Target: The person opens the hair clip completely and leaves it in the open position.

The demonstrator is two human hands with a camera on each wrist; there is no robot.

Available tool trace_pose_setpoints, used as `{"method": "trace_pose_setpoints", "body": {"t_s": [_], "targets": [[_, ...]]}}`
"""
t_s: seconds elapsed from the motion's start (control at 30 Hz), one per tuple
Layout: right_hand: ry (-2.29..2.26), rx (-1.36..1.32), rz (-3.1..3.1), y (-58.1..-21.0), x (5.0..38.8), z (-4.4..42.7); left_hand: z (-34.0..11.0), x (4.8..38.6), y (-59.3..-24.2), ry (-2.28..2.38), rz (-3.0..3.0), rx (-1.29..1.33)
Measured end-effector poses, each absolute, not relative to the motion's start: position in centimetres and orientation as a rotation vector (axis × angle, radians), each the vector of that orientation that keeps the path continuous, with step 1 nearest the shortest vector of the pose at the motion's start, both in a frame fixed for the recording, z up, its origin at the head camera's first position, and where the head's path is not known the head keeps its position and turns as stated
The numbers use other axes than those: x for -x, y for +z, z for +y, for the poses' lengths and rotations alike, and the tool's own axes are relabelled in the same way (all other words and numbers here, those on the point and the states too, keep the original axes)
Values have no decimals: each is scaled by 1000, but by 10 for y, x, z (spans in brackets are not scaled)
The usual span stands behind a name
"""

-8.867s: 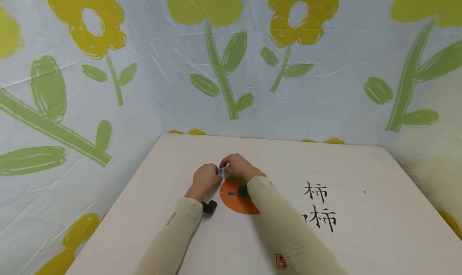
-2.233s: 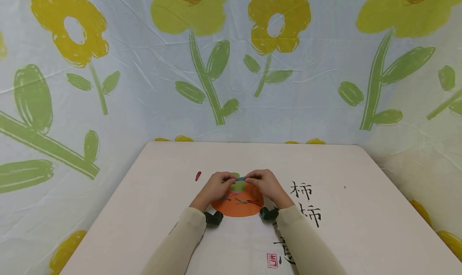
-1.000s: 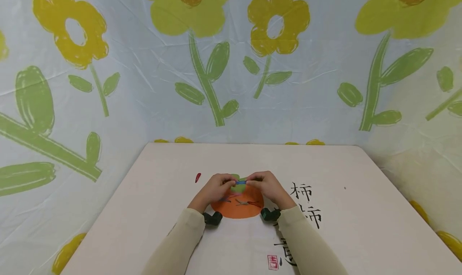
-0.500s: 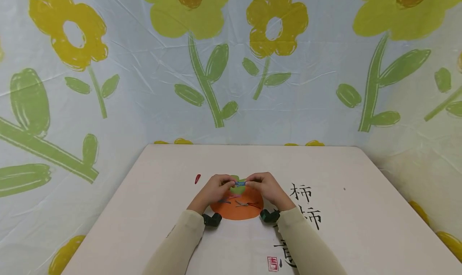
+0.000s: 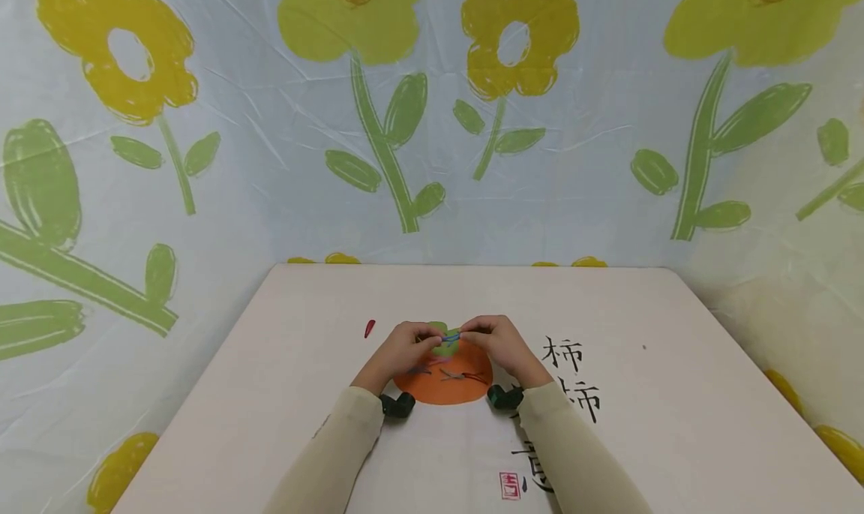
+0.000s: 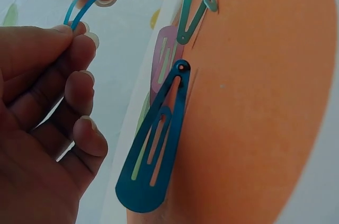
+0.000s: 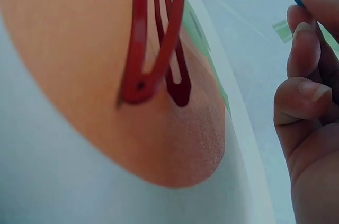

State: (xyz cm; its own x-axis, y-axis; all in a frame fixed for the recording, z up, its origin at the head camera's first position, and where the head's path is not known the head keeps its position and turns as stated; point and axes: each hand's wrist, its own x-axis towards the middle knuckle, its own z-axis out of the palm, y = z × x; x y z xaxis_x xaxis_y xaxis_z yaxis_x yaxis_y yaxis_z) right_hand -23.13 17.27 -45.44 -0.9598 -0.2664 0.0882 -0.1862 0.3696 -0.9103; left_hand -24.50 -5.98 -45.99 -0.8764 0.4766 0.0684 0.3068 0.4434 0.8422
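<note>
In the head view, my left hand [image 5: 403, 347] and right hand [image 5: 499, 345] meet over a printed orange persimmon. Between them is a small blue snap hair clip [image 5: 451, 338], each hand pinching one end with thumb and fingertips. The left wrist view shows this blue clip bowed, its strips parted. Below lie more snap clips on the print: a dark blue clip [image 6: 143, 189], a pinkish-purple clip [image 6: 168, 32] and a teal clip [image 6: 186, 15]. A red clip [image 7: 139, 38] in the right wrist view has its tongue sprung away from its frame.
The orange print [image 5: 442, 394] with green leaves is on a pale table cover [image 5: 283, 394]. Another red clip [image 5: 369, 329] lies left of the hands. Black characters [image 5: 583, 400] and a red seal mark [image 5: 509, 486] are printed at right. Flowered cloth [image 5: 304, 124] hangs behind.
Since the oldest frame, both hands have shifted right and toward me, and several more clips show on the print. In the last second the held blue clip tilts slightly; the hands barely move.
</note>
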Motion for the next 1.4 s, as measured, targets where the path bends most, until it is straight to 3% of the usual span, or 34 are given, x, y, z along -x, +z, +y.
{"method": "trace_pose_setpoints", "body": {"t_s": [0.87, 1.4], "targets": [[-1424, 325, 2647, -454, 232, 184, -34, 236, -443, 909, 2736, -914], [-1362, 358, 2648, -456, 232, 191, -20, 231, -438, 643, 2792, -900]]}}
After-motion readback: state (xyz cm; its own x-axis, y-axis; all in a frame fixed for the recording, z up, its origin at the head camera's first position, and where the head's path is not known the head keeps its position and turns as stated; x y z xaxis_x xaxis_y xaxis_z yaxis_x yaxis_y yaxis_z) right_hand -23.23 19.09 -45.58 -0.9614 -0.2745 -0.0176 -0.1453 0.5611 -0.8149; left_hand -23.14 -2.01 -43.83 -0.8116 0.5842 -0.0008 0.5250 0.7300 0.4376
